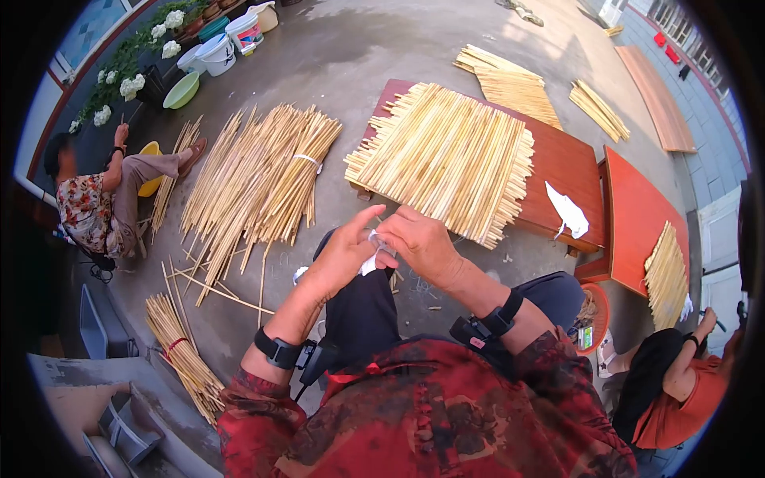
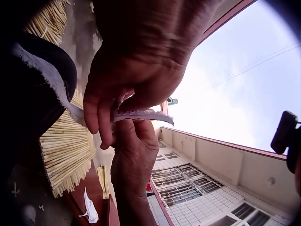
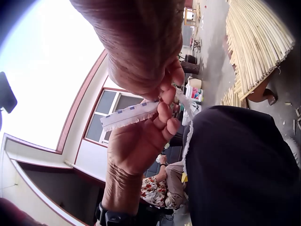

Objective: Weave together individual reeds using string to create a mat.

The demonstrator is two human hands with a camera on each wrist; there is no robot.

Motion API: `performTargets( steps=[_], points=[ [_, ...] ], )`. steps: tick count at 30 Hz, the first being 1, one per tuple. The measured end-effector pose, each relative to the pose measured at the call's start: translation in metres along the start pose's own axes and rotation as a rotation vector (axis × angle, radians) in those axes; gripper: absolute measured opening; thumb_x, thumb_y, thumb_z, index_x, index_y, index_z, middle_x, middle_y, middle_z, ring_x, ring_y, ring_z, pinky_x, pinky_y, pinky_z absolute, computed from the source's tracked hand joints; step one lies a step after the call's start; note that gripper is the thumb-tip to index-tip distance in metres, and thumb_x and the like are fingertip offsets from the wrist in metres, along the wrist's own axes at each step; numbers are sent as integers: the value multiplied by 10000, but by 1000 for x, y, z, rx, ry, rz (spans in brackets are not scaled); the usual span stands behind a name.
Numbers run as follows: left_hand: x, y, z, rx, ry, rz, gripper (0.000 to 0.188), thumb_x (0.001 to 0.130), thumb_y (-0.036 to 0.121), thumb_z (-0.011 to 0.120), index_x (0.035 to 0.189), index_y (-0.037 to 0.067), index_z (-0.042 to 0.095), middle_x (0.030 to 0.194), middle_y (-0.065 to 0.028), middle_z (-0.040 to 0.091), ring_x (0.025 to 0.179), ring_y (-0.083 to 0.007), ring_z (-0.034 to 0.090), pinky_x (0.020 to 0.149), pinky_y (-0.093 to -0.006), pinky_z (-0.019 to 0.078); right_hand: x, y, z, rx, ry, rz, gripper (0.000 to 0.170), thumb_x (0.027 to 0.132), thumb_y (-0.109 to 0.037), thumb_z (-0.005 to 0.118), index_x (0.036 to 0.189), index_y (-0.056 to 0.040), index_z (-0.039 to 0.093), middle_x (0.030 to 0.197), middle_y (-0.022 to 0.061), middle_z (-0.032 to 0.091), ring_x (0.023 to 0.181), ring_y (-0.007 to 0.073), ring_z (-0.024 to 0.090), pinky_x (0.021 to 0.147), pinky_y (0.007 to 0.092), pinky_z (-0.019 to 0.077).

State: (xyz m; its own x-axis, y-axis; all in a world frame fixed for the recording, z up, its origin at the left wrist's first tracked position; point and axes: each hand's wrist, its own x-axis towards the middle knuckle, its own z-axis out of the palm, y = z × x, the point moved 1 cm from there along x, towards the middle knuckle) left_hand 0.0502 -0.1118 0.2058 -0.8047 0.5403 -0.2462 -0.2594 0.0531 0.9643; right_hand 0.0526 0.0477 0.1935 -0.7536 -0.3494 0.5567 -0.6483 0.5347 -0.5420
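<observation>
Close together over the lap, both hands work on one narrow white cloth strip [image 3: 129, 116] with frayed edges. My left hand [image 1: 344, 253] has its palm turned up and fingers curled about the strip, which lies across the palm in the right wrist view. My right hand [image 1: 422, 241] pinches the strip right beside the left fingers. One end sticks out past the hands, and a longer length of the cloth strip [image 2: 51, 77] trails down over the dark trouser leg. Blue marks show along the short end. The fingertips partly hide where the cloth is gripped.
A mat of pale sticks [image 1: 446, 159] lies on a low red table [image 1: 558, 171] ahead, with a white cloth piece [image 1: 566, 210] beside it. Loose stick bundles [image 1: 255, 171] cover the floor at left. One person [image 1: 96, 199] sits left, another [image 1: 677, 390] right.
</observation>
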Motion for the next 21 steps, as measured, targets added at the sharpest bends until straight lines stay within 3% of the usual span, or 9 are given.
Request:
performTargets(
  steps=[2, 4, 5, 6, 8, 10, 13, 16, 21],
  points=[
    [-3, -4, -4, -169, 106, 60, 467, 847, -30, 377, 1305, -5, 292, 1011, -161, 583, 850, -195, 611, 734, -257, 484, 3, 2, 2, 29, 33, -8, 92, 768, -90, 612, 822, -26, 573, 697, 69, 532, 569, 194, 546, 514, 295, 440],
    [-10, -2, -13, -113, 187, 95, 436, 855, -8, 385, 1285, -28, 317, 1115, -203, 538, 917, -235, 596, 766, -286, 485, 3, 9, -5, 196, 27, 325, 76, 802, -82, 587, 829, -13, 569, 679, 50, 522, 535, 140, 526, 500, 258, 430],
    [-14, 2, -15, -288, 111, 74, 435, 861, 14, 397, 1286, -31, 315, 1145, -212, 516, 957, -256, 579, 781, -305, 483, 2, 13, -9, 386, 41, 556, 90, 828, -81, 562, 854, 5, 558, 690, 40, 521, 536, 107, 518, 506, 232, 429],
    [-18, 3, -14, -465, 34, 49, 435, 867, 35, 410, 1286, -33, 312, 1175, -221, 494, 997, -277, 563, 796, -324, 481, 4, 13, -12, 387, 32, 550, 90, 828, -81, 562, 854, 5, 558, 690, 40, 521, 536, 107, 518, 506, 232, 429],
    [-17, -2, -14, -478, -3, 61, 431, 885, 105, 427, 1277, -41, 321, 1207, -216, 469, 1048, -304, 531, 828, -359, 466, 9, 12, -17, 357, 134, 469, 68, 820, -67, 546, 850, -6, 555, 771, 94, 533, 596, 184, 566, 546, 281, 448],
    [-13, -2, -8, -578, -78, 7, 430, 898, 155, 427, 1265, -50, 335, 1216, -204, 467, 1058, -302, 524, 841, -370, 454, 8, 12, -13, 221, 84, 338, 82, 805, -57, 555, 878, -18, 557, 771, 95, 528, 625, 199, 571, 554, 282, 462],
    [-8, -4, -3, -635, -55, -13, 396, 911, 217, 428, 1201, -52, 410, 1171, -173, 502, 1009, -278, 547, 821, -364, 460, 5, 3, -4, -49, 82, 12, 199, 734, -25, 570, 930, -51, 552, 784, 94, 521, 695, 245, 568, 580, 316, 482],
    [-4, -13, -3, -690, -12, -32, 371, 909, 235, 445, 1149, -48, 454, 1110, -148, 543, 954, -246, 570, 794, -345, 472, 1, 6, 1, -64, 10, -97, 227, 716, -11, 563, 938, -58, 556, 819, 94, 524, 716, 247, 569, 581, 312, 485],
    [-2, -14, 1, -637, 81, -72, 327, 902, 236, 464, 1092, -28, 494, 1026, -136, 576, 905, -221, 583, 785, -349, 475, -9, 3, 6, 36, 64, -147, 210, 718, -23, 568, 924, -59, 568, 845, 94, 525, 734, 241, 563, 600, 302, 484]
  ],
)
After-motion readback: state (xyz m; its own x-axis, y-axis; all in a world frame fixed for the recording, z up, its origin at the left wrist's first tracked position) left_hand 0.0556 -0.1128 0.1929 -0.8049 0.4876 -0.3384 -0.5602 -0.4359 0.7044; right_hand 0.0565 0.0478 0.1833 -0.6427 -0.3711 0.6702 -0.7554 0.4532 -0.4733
